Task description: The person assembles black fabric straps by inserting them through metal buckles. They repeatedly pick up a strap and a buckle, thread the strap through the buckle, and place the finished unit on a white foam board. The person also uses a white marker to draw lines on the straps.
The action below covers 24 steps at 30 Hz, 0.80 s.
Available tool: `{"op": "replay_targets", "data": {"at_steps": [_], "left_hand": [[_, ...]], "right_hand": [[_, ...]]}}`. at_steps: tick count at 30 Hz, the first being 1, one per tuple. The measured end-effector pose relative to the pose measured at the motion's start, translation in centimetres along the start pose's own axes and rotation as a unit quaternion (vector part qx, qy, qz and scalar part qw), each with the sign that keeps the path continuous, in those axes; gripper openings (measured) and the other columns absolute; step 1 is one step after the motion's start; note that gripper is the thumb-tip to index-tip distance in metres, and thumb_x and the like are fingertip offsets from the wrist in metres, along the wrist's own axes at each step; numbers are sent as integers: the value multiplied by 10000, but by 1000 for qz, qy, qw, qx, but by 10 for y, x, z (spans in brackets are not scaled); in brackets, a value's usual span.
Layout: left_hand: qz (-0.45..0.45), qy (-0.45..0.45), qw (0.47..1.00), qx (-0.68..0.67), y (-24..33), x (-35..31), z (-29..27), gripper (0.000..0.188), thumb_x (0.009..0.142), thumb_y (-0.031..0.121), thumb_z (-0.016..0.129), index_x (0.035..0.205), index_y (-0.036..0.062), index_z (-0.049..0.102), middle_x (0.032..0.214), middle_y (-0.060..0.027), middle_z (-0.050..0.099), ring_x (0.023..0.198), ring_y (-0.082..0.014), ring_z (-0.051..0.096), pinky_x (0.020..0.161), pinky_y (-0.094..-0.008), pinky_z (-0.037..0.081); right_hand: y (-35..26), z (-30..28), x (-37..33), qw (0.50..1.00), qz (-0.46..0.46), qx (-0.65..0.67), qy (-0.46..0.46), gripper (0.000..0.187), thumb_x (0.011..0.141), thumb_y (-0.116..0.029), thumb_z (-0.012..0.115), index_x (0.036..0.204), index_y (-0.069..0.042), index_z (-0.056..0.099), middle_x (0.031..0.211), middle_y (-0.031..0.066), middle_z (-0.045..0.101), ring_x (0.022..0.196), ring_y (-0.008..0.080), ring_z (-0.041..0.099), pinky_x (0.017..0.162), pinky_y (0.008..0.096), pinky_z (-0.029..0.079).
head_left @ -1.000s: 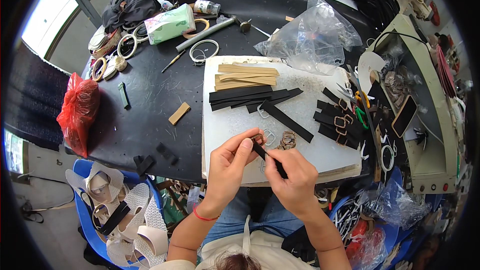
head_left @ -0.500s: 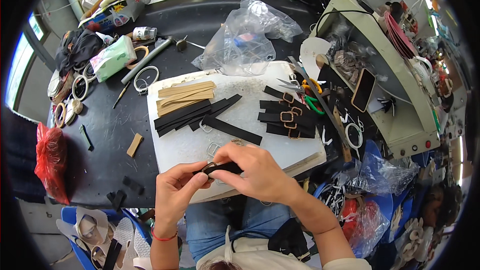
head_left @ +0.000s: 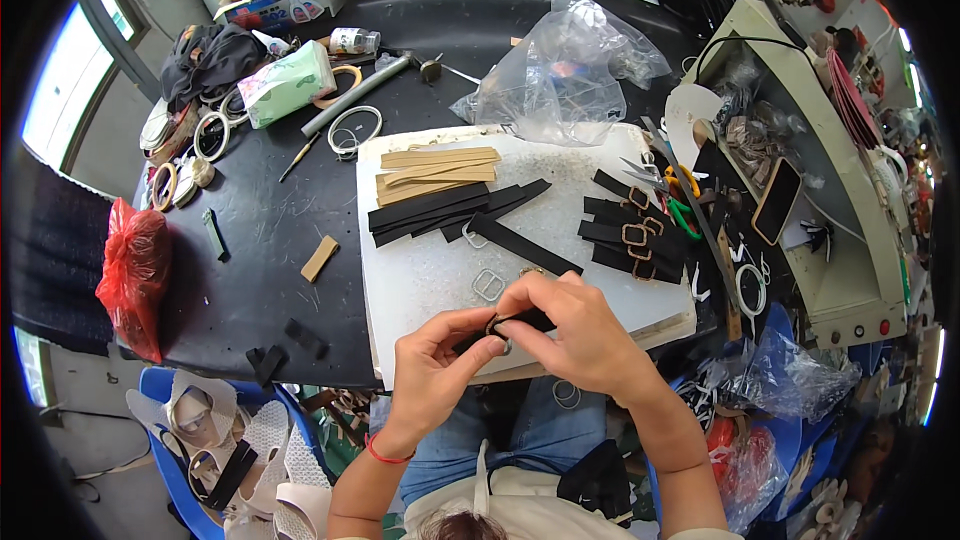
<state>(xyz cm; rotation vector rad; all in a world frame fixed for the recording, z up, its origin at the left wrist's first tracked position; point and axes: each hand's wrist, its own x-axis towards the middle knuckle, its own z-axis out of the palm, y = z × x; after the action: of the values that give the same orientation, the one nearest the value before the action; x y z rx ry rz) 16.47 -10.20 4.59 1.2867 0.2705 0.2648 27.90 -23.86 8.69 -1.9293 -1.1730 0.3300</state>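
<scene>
Shifted toward the white board's (head_left: pixel 420 285) near edge, left hand (head_left: pixel 428 368) and right hand (head_left: pixel 582 338) pinch a black strip (head_left: pixel 536 320) — room leftward.

The left fingers (head_left: pixel 458 321) and right fingers (head_left: pixel 537 291) hide much of the strap (head_left: pixel 537 321) and buckle (head_left: pixel 492 326) between them. Just beyond the right fingers, another buckle (head_left: pixel 532 271) is partly covered. Below-left of the left fingers, the lower edge cuts off shoe parts (head_left: pixel 302 503); far right, clutter (head_left: pixel 872 430) is too blurred to tell.

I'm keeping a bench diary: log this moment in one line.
left grip: black strap | right grip: same strap | between: buckle | white board: tan strips, black strips, buckled straps at right
</scene>
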Motion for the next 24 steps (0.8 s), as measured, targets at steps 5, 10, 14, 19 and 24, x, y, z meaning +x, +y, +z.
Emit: {"op": "replay_targets", "data": {"at_steps": [5, 10, 14, 19, 24], "left_hand": [[-21, 36, 999, -32, 3, -4, -4, 302, 817, -36, 677, 1105, -65, 591, 986, -127, 666, 885, -152, 646, 792, -258, 535], [19, 98, 994, -50, -1, -3, 5, 301, 802, -36, 688, 1084, -68, 587, 941, -144, 669, 834, -170, 657, 770, -274, 548], [62, 123, 989, -59, -7, -8, 14, 312, 811, -46, 683, 1108, -58, 590, 956, -113, 664, 865, -123, 629, 772, -235, 514], [78, 126, 988, -49, -8, -12, 11, 309, 804, -63, 682, 1100, -61, 593, 951, -114, 662, 865, -124, 629, 777, -230, 513], [116, 160, 979, -47, -11, -10, 10, 299, 798, -80, 678, 1085, -65, 597, 952, -120, 662, 866, -131, 633, 771, -235, 519]], "right_hand": [[-9, -8, 4, 975, 1, -139, 171, 392, 771, -182, 728, 1107, -66, 561, 924, 61, 595, 832, 207, 550, 748, 339, 403], [-2, 5, -11, 931, 176, 252, 198, 410, 831, -180, 710, 1176, -27, 549, 886, 12, 560, 766, 100, 494, 696, 242, 417], [-2, 26, -10, 822, 172, 507, 193, 225, 916, -162, 619, 1085, -18, 583, 809, -32, 533, 675, 42, 449, 615, 190, 374], [-7, 32, -5, 732, 208, 607, 230, 174, 942, -188, 573, 871, -35, 613, 706, -44, 508, 628, 33, 433, 559, 199, 344], [-22, 36, -8, 712, 238, 630, 195, 169, 940, -179, 566, 856, -41, 618, 694, -34, 540, 572, 37, 423, 541, 206, 340]]}}
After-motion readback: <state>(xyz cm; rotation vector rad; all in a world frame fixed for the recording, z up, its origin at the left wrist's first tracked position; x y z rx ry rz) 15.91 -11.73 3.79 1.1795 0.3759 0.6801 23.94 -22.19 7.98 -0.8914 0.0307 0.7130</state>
